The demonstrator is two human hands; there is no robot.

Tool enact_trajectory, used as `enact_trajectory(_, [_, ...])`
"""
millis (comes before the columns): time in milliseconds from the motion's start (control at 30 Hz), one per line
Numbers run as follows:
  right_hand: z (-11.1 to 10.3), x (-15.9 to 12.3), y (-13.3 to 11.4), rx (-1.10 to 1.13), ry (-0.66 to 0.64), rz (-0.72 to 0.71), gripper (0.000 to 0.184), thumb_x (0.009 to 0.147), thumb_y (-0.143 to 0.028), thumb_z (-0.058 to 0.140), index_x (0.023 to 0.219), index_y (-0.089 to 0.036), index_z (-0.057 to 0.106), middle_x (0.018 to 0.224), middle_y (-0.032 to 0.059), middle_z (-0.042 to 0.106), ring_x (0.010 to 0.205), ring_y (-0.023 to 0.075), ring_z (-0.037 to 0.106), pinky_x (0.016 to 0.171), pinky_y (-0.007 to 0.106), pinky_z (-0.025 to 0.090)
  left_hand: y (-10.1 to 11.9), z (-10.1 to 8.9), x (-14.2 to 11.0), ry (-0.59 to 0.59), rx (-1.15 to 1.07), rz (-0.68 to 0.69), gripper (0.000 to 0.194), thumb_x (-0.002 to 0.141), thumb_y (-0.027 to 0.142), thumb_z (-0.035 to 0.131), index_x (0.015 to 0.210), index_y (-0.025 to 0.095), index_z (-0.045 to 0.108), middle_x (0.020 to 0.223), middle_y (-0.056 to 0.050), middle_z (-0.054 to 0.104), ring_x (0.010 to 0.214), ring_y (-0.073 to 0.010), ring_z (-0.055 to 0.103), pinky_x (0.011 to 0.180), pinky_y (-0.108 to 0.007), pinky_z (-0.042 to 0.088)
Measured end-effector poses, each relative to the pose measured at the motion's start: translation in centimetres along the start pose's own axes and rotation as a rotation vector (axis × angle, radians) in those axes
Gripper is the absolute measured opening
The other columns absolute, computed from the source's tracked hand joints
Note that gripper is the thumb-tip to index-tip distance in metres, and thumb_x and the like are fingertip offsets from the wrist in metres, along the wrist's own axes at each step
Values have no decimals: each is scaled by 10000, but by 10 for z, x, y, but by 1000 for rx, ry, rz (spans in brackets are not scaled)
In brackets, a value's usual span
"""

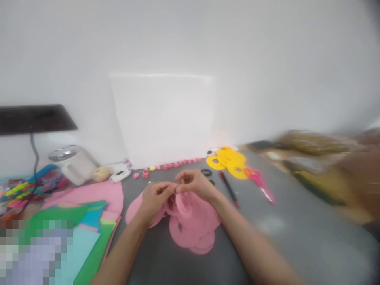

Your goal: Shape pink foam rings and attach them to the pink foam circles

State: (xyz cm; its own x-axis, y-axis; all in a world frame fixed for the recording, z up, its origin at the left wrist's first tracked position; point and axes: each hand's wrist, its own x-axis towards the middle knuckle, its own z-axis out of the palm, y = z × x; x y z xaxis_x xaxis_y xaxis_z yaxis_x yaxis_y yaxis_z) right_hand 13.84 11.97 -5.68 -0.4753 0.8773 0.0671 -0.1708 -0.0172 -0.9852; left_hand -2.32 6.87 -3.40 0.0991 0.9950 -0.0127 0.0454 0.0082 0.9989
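Screening some pink rings (pixel 191 225), hands (pixel 154 200) close together, grip (blurred) unclear

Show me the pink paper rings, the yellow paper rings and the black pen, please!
Pink paper rings (pixel 196 223): head view, the middle of the pile.
Yellow paper rings (pixel 230 159): head view, the middle of the heap.
Black pen (pixel 229 189): head view, halfway along its dark barrel.

Pink scissors (pixel 260 183) near dark pen (pixel 229 189)
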Motion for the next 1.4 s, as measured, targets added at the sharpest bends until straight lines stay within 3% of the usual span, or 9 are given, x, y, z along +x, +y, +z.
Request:
enact_trajectory(100, [1,-1,-2,-12,-52,-5,346,510,-266,836,793,-155,669,543,-73,474,494,58,434,511,214,358,-4,-1,1,-102,-50,-46,324,731,426,628,613,126,652,543,-2,520,439,-99,481,403,-214,423])
enact_trajectory(500, [7,-4,-8,-92,-226,-3,503,489,-295,837,941,-178,651,679,-44,485,606,96,471,604,245,425,-10,-2,2,-214,-174,-106,369,660,378,720,461,133,529,519,37,402,492,-66,341,451,-205,306])
enact_trajectory(667, [8,-4,-7,-208,-252,-20,605,434,-282,856,992,-203,634,733,-40,496,622,102,480,616,245,441,-8,-2,3,-258,-204,-166,360,611,377,747,445,122,554,504,24,444,488,-72,367,460,-222,287])
enact_trajectory(967, [11,-5,-6,-233,-166,-68,498,518,-307,827,964,-201,632,724,-34,526,619,109,513,596,242,444,-13,0,4,-127,-104,-109,348,644,381,717,481,130,541,489,44,429,458,-61,338,427,-202,261])
enact_trajectory(1167, [11,-6,-13,-158,-138,-86,330,708,-395,687,952,-175,650,804,30,643,734,156,616,708,306,500,-9,0,4,61,-84,-75,341,661,447,690,573,130,602,546,13,543,486,-84,427,451,-201,328])
enact_trajectory(1400, [11,-5,-11,-129,-87,-105,251,699,-333,700,881,-163,669,778,38,676,740,166,646,730,324,517,-8,-4,6,62,12,-21,350,701,460,656,590,130,620,516,11,536,474,-90,442,449,-205,337])
